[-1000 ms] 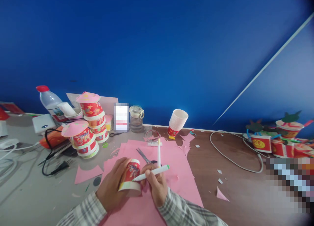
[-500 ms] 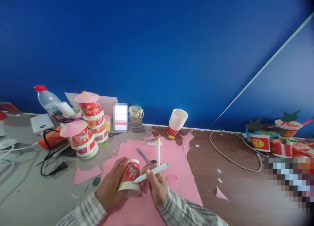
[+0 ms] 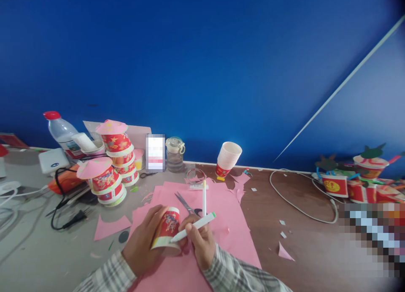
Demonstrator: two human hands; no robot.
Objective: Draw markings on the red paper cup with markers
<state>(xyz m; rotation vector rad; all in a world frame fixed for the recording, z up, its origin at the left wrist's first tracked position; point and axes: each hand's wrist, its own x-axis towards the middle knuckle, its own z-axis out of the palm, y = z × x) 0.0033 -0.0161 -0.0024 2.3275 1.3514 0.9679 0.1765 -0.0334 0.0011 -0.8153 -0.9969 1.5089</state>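
Observation:
My left hand [image 3: 143, 240] is wrapped round a red paper cup [image 3: 171, 223] with a printed picture and a pale rim. The cup lies tilted with its mouth toward me, and part of the rim is tinted green and yellow. Between the fingers of my right hand [image 3: 200, 243] is a white marker with a green end [image 3: 199, 225]; its tip touches the cup's pale rim band. A second white marker with a yellow end [image 3: 204, 199] stands upright just behind my right hand. Scissors [image 3: 189, 204] lie partly hidden behind that hand on pink paper [image 3: 224, 207].
Decorated cup towers [image 3: 106, 178] with pink paper roofs stand at left, near a black plug [image 3: 76, 218] and a bottle [image 3: 63, 131]. Behind are a glass jar [image 3: 175, 155] and stacked cups [image 3: 228, 157]. At right lie a white cable [image 3: 303, 214] and cup crafts [image 3: 335, 185].
The marker's tip has shifted slightly left along the cup's rim, and the marker's green end has dropped a little. Both hands keep their grips.

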